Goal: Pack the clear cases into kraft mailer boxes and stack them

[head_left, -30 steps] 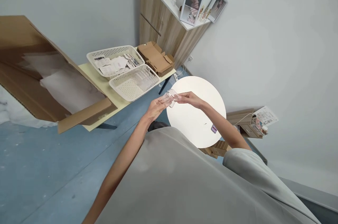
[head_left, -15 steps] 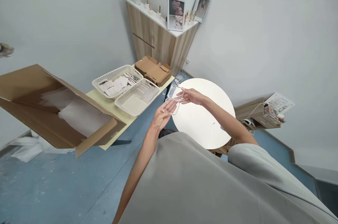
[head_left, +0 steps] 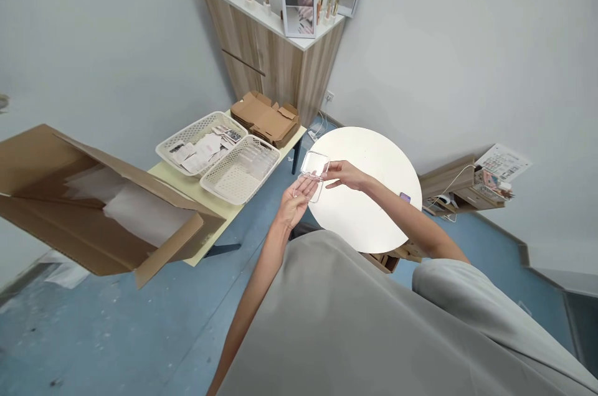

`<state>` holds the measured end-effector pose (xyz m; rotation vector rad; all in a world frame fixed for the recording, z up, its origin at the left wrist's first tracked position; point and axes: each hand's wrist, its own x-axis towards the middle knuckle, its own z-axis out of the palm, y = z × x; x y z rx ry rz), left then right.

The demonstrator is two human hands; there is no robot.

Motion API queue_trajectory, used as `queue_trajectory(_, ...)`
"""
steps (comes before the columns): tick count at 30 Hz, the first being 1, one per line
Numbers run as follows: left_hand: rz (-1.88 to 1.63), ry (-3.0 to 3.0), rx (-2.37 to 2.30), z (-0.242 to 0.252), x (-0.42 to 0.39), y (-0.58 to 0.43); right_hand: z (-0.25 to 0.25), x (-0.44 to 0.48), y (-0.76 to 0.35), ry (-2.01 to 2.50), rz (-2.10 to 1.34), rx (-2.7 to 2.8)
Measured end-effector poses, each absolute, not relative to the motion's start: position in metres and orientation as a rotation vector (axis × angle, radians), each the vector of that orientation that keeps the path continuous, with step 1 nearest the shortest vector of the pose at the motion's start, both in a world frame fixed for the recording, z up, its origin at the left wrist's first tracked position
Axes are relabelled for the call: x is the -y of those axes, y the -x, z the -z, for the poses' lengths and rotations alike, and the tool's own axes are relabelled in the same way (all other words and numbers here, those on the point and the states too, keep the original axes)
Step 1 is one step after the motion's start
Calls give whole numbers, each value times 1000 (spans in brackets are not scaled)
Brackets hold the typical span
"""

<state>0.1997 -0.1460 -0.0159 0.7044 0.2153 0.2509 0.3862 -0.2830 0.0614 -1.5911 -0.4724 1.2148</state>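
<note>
A clear plastic case (head_left: 315,163), its two halves unfolded, is held above the near left side of the round white table (head_left: 374,153). My left hand (head_left: 294,202) supports the lower half from below, thumb over its edge. My right hand (head_left: 344,175) grips the case at its right side, near the middle where the halves meet. Left of my hands, a white basket (head_left: 219,187) holds some clear plastic pieces. Another white basket (head_left: 175,147) behind it contains small printed papers and packets.
An open cardboard box (head_left: 172,253) with white wrapping is at the left of the yellow table (head_left: 212,206). Flattened brown cartons (head_left: 266,116) are stacked at its far end. A phone-like object (head_left: 405,197) lies on the round table.
The view has shifted, and my hands with the case appear slightly farther right. My right fingers have closed on the case's side; the case looks more widely unfolded.
</note>
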Motion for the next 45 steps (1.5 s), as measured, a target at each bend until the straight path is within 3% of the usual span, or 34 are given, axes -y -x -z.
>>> queue_trajectory(13,-181,-864,-479,59,102,-227,28,283,-428,1440,-1188,50)
queue_trajectory(29,-33,-976,-671,63,17,-308,173,271,-511,1557,-1168,-415)
queue_trajectory(38,17,-939,-754,77,-1,-328,203,274,-528,1648,-1189,-436)
queue_trajectory(45,-4,-864,-787,83,-4,-331,187,278,-542,1869,-1216,-331)
